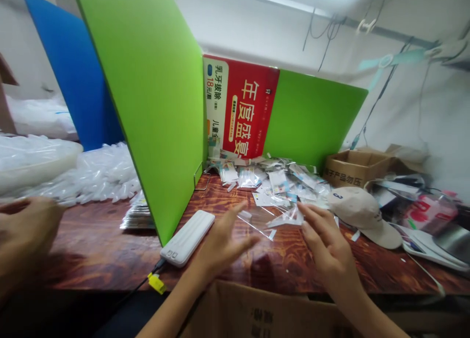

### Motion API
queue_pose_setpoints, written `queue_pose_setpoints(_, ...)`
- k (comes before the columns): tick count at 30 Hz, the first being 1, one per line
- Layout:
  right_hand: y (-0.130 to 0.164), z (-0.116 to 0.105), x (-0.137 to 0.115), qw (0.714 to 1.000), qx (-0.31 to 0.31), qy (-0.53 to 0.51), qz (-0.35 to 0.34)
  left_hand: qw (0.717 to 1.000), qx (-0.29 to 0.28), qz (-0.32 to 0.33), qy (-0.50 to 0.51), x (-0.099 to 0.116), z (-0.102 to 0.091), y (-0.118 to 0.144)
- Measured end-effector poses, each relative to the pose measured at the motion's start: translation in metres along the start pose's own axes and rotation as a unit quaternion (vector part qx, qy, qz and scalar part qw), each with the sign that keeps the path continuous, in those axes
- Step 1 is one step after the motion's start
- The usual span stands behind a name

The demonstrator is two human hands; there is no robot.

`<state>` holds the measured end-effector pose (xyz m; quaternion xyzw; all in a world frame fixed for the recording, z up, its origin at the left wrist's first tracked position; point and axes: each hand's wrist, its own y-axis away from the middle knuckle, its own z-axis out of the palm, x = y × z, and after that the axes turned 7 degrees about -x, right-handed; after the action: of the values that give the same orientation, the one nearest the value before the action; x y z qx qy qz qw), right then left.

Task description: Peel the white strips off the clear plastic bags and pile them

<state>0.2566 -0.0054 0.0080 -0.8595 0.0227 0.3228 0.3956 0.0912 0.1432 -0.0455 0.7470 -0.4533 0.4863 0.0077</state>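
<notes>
Both hands, left (223,245) and right (325,245), open, hover beside clear bag (257,223) on wooden table (110,250).

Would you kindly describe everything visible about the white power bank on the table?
The white power bank is a long, flat, rounded slab, seemingly plastic, with faint ribs along its top. It lies flat and diagonal on the wooden table, beside the green divider's lower edge. A black cable with a yellow tag leaves its near end. Neither hand touches it.

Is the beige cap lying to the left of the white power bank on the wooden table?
No, the beige cap lies far right of the white power bank, beyond both hands.
</notes>
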Motion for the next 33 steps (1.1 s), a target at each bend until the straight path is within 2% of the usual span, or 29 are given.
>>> queue_pose_setpoints(2, 0.005, 0.004, -0.008, 0.998, -0.044, 0.003, -0.052, 0.996, -0.076, 0.048, -0.001, 0.008, 0.005, 0.008)
queue_pose_setpoints(3, 0.007, 0.007, -0.013, 0.994, -0.072, 0.000, -0.086, 0.994, -0.095, 0.058, -0.004, 0.010, 0.009, 0.010)
queue_pose_setpoints(6, 0.010, 0.011, -0.029, 0.968, -0.169, -0.023, -0.184, 0.994, -0.088, 0.069, -0.005, 0.009, 0.015, 0.014)
queue_pose_setpoints(9, 0.011, 0.010, -0.036, 0.943, -0.234, -0.026, -0.237, 0.993, -0.057, 0.103, -0.022, 0.003, 0.014, 0.013)
queue_pose_setpoints(15, 0.011, 0.013, -0.024, 0.937, -0.197, 0.063, -0.283, 0.990, 0.017, 0.112, -0.087, -0.005, 0.008, 0.011)
queue_pose_setpoints(20, 0.008, 0.027, -0.004, 0.888, -0.228, 0.195, -0.350, 0.977, 0.028, 0.139, -0.162, -0.004, 0.009, 0.012)
queue_pose_setpoints(22, 0.008, 0.033, 0.011, 0.867, -0.232, 0.226, -0.379, 0.971, 0.034, 0.138, -0.193, -0.004, 0.010, 0.012)
queue_pose_setpoints(24, 0.010, 0.039, 0.030, 0.858, -0.224, 0.228, -0.401, 0.965, 0.036, 0.137, -0.220, -0.003, 0.010, 0.013)
queue_pose_setpoints(28, 0.012, 0.050, 0.053, 0.868, -0.225, 0.176, -0.406, 0.955, 0.036, 0.138, -0.261, 0.001, 0.010, 0.017)
queue_pose_setpoints(33, 0.012, 0.057, 0.040, 0.895, -0.230, 0.129, -0.360, 0.934, 0.043, 0.171, -0.312, 0.010, 0.010, 0.023)
